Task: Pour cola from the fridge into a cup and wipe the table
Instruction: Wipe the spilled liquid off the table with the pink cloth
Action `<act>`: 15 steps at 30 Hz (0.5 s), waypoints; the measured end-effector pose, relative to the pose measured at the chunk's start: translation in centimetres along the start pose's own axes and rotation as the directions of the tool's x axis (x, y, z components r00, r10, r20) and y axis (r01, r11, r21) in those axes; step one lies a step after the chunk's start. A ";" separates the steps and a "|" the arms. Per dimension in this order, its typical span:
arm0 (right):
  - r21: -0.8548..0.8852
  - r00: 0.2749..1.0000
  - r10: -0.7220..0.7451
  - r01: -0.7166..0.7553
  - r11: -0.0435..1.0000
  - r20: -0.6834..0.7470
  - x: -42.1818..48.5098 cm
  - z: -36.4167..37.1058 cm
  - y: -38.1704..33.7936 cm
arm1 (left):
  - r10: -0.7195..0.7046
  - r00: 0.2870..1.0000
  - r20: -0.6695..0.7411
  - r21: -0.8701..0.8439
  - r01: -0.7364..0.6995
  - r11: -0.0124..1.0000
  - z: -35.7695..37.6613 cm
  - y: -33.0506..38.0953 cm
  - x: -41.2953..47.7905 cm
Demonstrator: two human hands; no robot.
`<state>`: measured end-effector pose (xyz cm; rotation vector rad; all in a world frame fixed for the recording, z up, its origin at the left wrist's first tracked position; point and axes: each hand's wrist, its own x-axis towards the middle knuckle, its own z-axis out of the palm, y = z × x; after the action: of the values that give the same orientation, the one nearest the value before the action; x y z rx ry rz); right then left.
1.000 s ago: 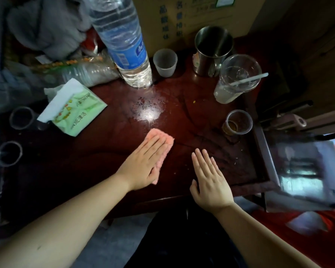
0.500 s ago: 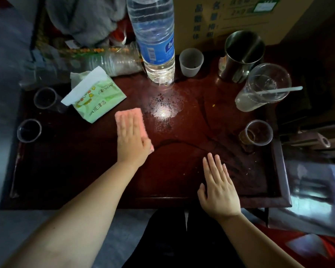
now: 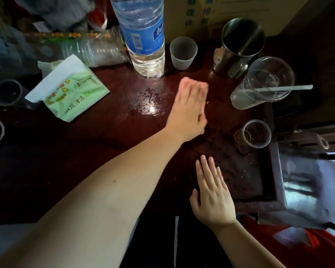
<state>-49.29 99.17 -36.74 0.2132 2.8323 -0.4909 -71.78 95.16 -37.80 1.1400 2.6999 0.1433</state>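
My left hand (image 3: 186, 109) lies flat on a pink cloth (image 3: 203, 86), pressing it onto the dark red wooden table (image 3: 124, 132) just below the big water bottle; only the cloth's far edge shows past my fingers. Flat on the table near its front edge rests my right hand (image 3: 211, 192), fingers together and holding nothing. A small clear cup (image 3: 256, 133) with a little brown drink stands at the right. A wet shiny patch (image 3: 151, 107) lies left of the cloth.
At the back stand a large water bottle (image 3: 143, 35), a frosted small cup (image 3: 183, 53), a steel mug (image 3: 240, 43) and a tall clear cup with a straw (image 3: 263, 84). A green tissue pack (image 3: 70, 93) and dark small cups (image 3: 6, 91) sit left.
My left hand slid the pink cloth from the table's left-middle, by the tissue pack, to the right and back toward the water bottle. My right hand stayed flat in place.
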 end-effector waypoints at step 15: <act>-0.004 1.000 0.011 -0.011 1.000 -0.019 -0.2 -0.2 -0.2 | 0.071 0.997 0.007 0.028 -0.071 0.997 1.7 -2.6 -12.2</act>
<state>-49.14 99.01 -36.44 0.2332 2.8486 -0.4826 -64.88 84.59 -38.00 1.2433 2.6653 0.1130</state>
